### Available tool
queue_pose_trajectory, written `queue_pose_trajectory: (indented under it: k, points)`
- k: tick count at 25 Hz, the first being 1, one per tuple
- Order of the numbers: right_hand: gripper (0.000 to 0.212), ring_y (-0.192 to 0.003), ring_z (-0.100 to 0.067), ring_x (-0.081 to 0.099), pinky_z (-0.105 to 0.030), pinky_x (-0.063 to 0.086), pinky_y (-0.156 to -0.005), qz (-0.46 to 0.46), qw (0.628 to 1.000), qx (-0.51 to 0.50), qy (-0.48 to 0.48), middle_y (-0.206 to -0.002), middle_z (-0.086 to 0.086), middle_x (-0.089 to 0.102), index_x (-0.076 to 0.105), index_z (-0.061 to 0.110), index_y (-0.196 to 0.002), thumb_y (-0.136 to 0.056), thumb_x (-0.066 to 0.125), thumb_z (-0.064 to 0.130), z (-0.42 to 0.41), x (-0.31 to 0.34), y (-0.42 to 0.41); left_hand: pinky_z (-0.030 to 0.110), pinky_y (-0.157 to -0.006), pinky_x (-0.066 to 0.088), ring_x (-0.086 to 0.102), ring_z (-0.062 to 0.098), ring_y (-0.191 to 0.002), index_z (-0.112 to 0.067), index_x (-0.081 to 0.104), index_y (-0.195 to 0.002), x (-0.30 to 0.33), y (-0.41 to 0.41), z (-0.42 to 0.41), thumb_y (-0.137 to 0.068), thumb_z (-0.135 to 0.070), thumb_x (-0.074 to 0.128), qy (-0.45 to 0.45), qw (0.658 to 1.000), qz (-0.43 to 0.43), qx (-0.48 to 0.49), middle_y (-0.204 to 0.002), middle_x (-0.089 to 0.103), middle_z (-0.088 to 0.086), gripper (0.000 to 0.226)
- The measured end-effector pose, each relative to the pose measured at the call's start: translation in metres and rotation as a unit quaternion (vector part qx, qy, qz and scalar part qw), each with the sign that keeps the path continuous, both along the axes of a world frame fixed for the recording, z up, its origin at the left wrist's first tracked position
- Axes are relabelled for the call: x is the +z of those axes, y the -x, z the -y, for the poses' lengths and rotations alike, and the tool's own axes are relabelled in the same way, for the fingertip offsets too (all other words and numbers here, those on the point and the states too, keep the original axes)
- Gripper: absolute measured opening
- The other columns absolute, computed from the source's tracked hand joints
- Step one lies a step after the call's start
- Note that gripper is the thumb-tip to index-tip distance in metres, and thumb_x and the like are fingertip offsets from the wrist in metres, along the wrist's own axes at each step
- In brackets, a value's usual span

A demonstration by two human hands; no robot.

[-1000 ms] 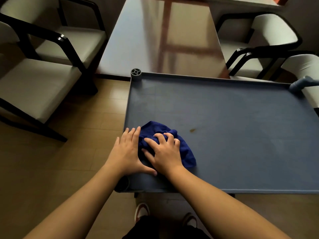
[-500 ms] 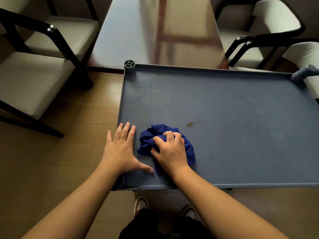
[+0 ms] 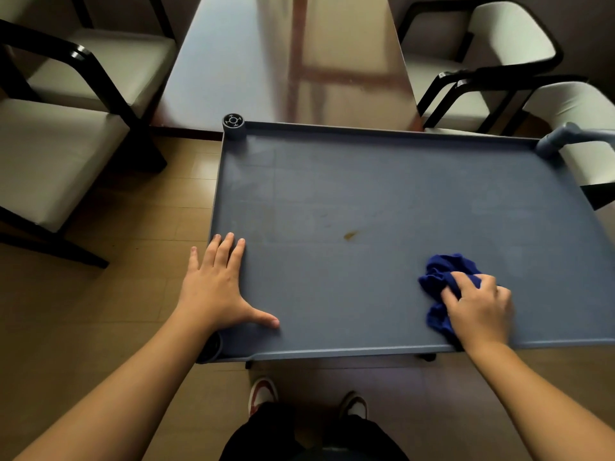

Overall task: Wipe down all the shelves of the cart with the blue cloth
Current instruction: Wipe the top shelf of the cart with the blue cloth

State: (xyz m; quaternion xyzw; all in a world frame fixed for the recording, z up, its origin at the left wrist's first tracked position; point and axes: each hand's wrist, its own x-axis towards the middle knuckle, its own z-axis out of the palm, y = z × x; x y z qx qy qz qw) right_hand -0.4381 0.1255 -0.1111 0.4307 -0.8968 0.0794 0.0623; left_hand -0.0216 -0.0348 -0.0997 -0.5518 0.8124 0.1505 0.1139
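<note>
— Two hands were on the cart's top shelf [image 3: 382, 194] in the head view, weren't they?

— Yes. Your left hand [image 3: 216, 287] lay flat at the near left corner, fingers spread and straight, thumb stretched out along the shelf surface, gripping nothing. Its fingertips sat at the shelf's left rim.

— And my right one?

— Your right hand [image 3: 479, 311] was curled down on the blue cloth [image 3: 446, 277], fingers bent into the bunched fabric and pressing it against the shelf. That was toward the near right part of the shelf, close to the front rim.

— Where was the cloth against the mark?

— You had the cloth well apart from the small brown stain [image 3: 350, 235], which sat near the middle of the shelf, up and left of the cloth. Your two hands were far apart, with bare grey-blue surface between them.

— What else did you see around me?

— A round post cap [image 3: 233, 121] at the far left corner, and a grey handle piece [image 3: 552, 143] at the far right corner. Beyond the cart stood a glossy worktop [image 3: 266, 61], with pale-cushioned, black-framed chairs [image 3: 66, 128] on both sides. Your shoes [image 3: 263, 390] showed on the floor [image 3: 133, 261] below the front rim. The lower shelves were hidden from that view.
</note>
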Motion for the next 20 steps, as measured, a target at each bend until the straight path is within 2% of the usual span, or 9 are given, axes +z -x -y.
queue_pose_trajectory:
  k: [4, 7, 11, 14, 17, 20]
  points:
    - [0.03, -0.095, -0.052, 0.054, -0.056, 0.048, -0.078, -0.001, 1.0, 0.001, 0.013, -0.113, -0.025, 0.063, 0.073, 0.011, -0.112, -0.082, 0.076, 0.019, -0.002, -0.002, 0.001, 0.063, -0.127, -0.007, -0.02, 0.026, -0.159, -0.022, -0.013, -0.164, 0.004, 0.001, 0.0, -0.023, -0.12, 0.026, -0.006, 1.0, 0.02, -0.002, -0.175, -0.013, 0.004, 0.176]
    - [0.03, -0.096, -0.05, 0.054, -0.055, 0.049, -0.08, 0.06, 0.997, 0.007, 0.048, -0.11, -0.026, 0.061, 0.069, 0.011, -0.117, -0.088, 0.071, 0.019, 0.009, 0.004, 0.0, 0.067, -0.125, -0.01, -0.022, 0.028, -0.158, -0.022, -0.016, -0.163, 0.009, 0.003, 0.003, -0.025, -0.12, 0.026, -0.001, 0.999, 0.043, -0.015, -0.174, -0.015, 0.006, 0.174]
    - [0.029, -0.095, -0.048, 0.058, -0.05, 0.052, -0.081, 0.159, 0.973, 0.028, 0.167, -0.107, -0.023, 0.058, 0.067, 0.013, -0.119, -0.09, 0.068, 0.015, 0.05, 0.02, -0.04, 0.067, -0.124, -0.012, -0.026, 0.028, -0.157, -0.02, -0.014, -0.164, 0.02, 0.014, 0.024, -0.026, -0.12, 0.022, 0.04, 0.998, 0.035, -0.025, -0.174, -0.014, 0.007, 0.174]
    - [0.029, -0.094, -0.044, 0.06, -0.047, 0.052, -0.083, 0.205, 0.947, 0.102, 0.225, -0.106, -0.019, 0.059, 0.068, 0.017, -0.119, -0.09, 0.069, 0.017, 0.094, 0.033, -0.096, 0.064, -0.125, -0.012, -0.027, 0.028, -0.157, -0.018, -0.016, -0.163, 0.023, 0.024, 0.047, -0.024, -0.119, 0.029, 0.037, 0.999, 0.025, -0.022, -0.174, -0.015, 0.008, 0.178]
    - [0.034, -0.094, -0.039, 0.057, -0.045, 0.05, -0.084, 0.21, 0.933, 0.197, 0.214, -0.108, -0.014, 0.059, 0.067, 0.024, -0.123, -0.09, 0.065, 0.03, 0.137, 0.041, -0.154, 0.061, -0.127, -0.007, -0.023, 0.028, -0.158, -0.011, -0.019, -0.161, 0.017, 0.027, 0.057, -0.018, -0.117, 0.035, 0.013, 1.0, 0.018, -0.01, -0.174, -0.014, 0.009, 0.186]
    - [0.041, -0.101, -0.035, 0.055, -0.046, 0.049, -0.08, 0.182, 0.942, 0.245, 0.142, -0.12, -0.009, 0.059, 0.062, 0.033, -0.131, -0.091, 0.059, 0.044, 0.174, 0.034, -0.209, 0.056, -0.129, -0.004, -0.017, 0.026, -0.159, -0.006, -0.018, -0.161, 0.005, 0.024, 0.057, -0.017, -0.117, 0.037, 0.016, 1.0, 0.011, 0.002, -0.175, -0.012, 0.01, 0.189]
